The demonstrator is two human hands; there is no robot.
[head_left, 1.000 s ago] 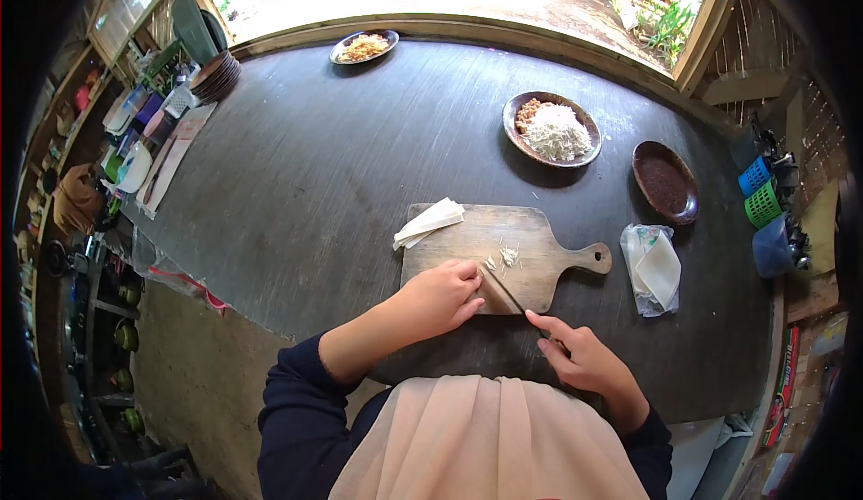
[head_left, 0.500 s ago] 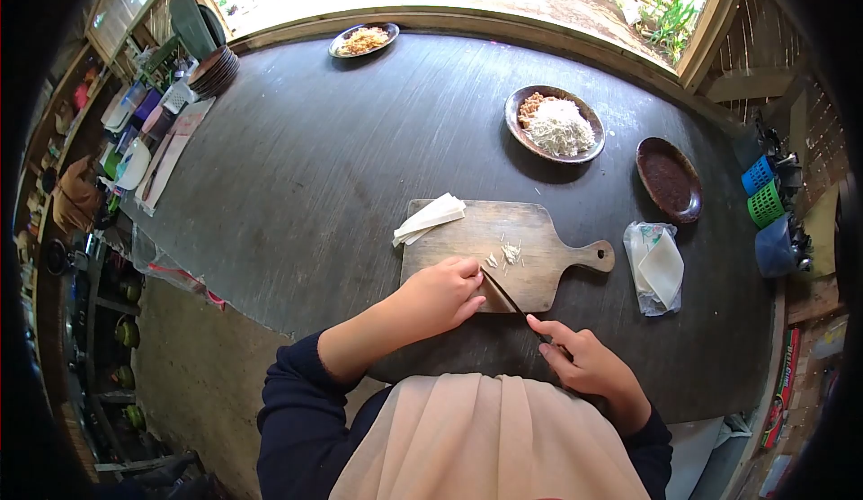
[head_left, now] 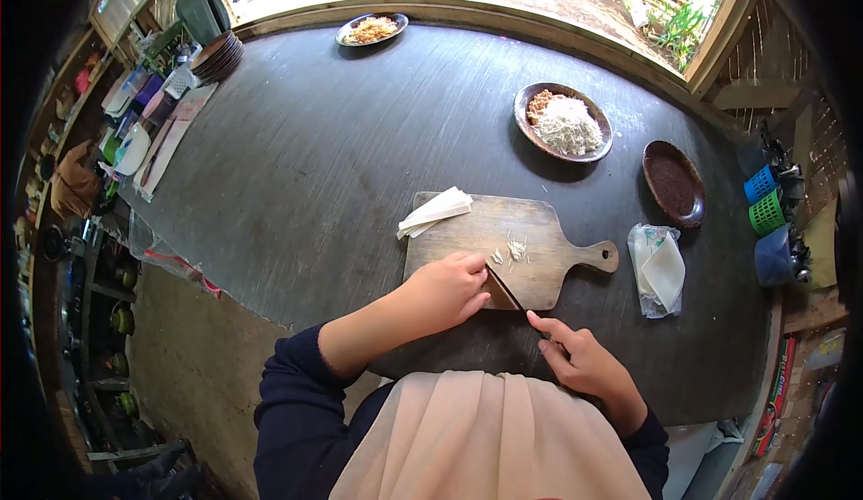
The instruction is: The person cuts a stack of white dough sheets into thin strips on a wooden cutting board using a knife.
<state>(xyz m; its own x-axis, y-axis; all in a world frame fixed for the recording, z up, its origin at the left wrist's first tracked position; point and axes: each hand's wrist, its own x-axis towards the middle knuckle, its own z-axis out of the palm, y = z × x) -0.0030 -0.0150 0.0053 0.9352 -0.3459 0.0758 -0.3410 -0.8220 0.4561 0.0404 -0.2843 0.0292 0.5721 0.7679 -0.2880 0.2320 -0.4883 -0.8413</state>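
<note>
My right hand (head_left: 582, 356) grips the handle of a knife (head_left: 507, 287), whose dark blade slants up and left over the wooden cutting board (head_left: 503, 217). Close against the blade tip, my left hand (head_left: 449, 291) presses down on the board with curled fingers; what lies under them is hidden. Thin white shreds (head_left: 515, 249) lie just beyond the knife. A stack of flat white strips (head_left: 436, 211) rests across the board's upper left corner.
Beyond the board stands a plate (head_left: 530, 145) with white shreds and brown pieces. An oval brown dish (head_left: 674, 183) and a plastic packet of white sheets (head_left: 661, 271) are at right. A plate of food (head_left: 371, 30) sits far back; stacked plates (head_left: 217, 58) stand at left.
The view has shifted slightly, so the table things appear a little further right. Both hands and the knife keep nearly the same places on the board.
</note>
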